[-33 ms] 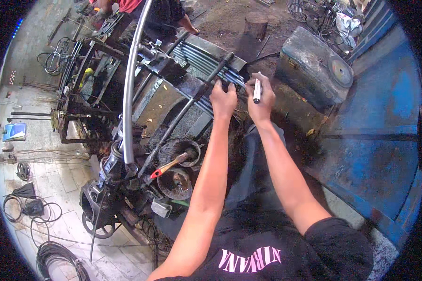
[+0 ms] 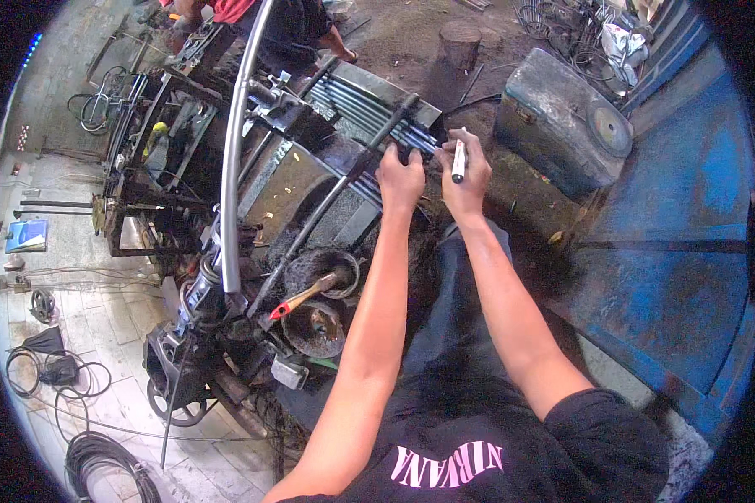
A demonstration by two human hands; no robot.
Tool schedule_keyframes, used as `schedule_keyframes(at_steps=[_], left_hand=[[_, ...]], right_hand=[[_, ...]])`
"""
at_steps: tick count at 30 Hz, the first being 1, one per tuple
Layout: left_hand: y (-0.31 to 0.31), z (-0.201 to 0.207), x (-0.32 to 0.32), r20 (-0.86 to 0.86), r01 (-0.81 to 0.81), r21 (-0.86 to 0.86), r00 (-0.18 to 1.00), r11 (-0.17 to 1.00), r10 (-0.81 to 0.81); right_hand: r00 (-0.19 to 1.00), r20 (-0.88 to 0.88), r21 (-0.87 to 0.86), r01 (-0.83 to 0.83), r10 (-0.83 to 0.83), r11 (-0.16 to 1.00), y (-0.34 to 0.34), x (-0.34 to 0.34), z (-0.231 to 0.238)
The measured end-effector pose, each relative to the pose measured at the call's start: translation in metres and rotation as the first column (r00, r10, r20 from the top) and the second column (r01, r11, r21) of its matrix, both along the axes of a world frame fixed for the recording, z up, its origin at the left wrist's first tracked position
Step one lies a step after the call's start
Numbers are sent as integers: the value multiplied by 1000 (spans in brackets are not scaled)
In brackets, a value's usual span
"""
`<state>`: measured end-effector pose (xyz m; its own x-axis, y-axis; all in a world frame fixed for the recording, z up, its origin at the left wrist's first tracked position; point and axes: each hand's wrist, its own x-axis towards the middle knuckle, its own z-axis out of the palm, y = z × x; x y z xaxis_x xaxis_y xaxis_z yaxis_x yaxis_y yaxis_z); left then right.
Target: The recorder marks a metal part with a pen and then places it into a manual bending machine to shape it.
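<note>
A row of thin metal rods [image 2: 362,105] lies side by side on the dark metal frame in front of me, with a dark bar crossing over them. My left hand [image 2: 401,180] is at the near end of the rods, fingers curled down and closed; what they grip is hidden. Just to its right, my right hand [image 2: 467,180] holds a white marker [image 2: 459,158] with a black end pointing back toward me. That hand's fingertips are beside the rod ends.
A paintbrush [image 2: 310,293] rests across two dirty round containers [image 2: 320,329]. A shiny curved tube [image 2: 233,168] rises at left. A dark metal box [image 2: 554,117] and blue metal panel [image 2: 663,293] stand at right. Cables [image 2: 101,465] lie on the floor. Another person [image 2: 298,33] is beyond.
The marker and the fingers of my right hand have shifted very slightly. My left hand stays in place.
</note>
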<state>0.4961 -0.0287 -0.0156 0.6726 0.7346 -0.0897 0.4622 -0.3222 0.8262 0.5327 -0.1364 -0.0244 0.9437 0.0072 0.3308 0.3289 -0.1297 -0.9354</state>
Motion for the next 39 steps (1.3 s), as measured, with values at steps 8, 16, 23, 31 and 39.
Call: schedule_keyframes(at_steps=[8,16,23,31,39], left_hand=[[-1,11,-1,5,44,95,999,995,-45],[-1,14,1,-13,73,110,997,991,-72],[-2,14,1,69,55,-65,996,996,-50],[-3,19,-1,48,43,49,998,998,-45],[-8,21,-1,82,-2,67,997,998,-4]], right_hand=[[998,-50,25,-47,48,999,7,1,1],[1000,-2,-31,15,-15,999,17,6,-6],[994,-114,85,11,-2,996,9,5,-11],[1000,15,-1,-20,20,1000,10,3,-16],[998,-31,81,-44,46,996,3,-6,-17]])
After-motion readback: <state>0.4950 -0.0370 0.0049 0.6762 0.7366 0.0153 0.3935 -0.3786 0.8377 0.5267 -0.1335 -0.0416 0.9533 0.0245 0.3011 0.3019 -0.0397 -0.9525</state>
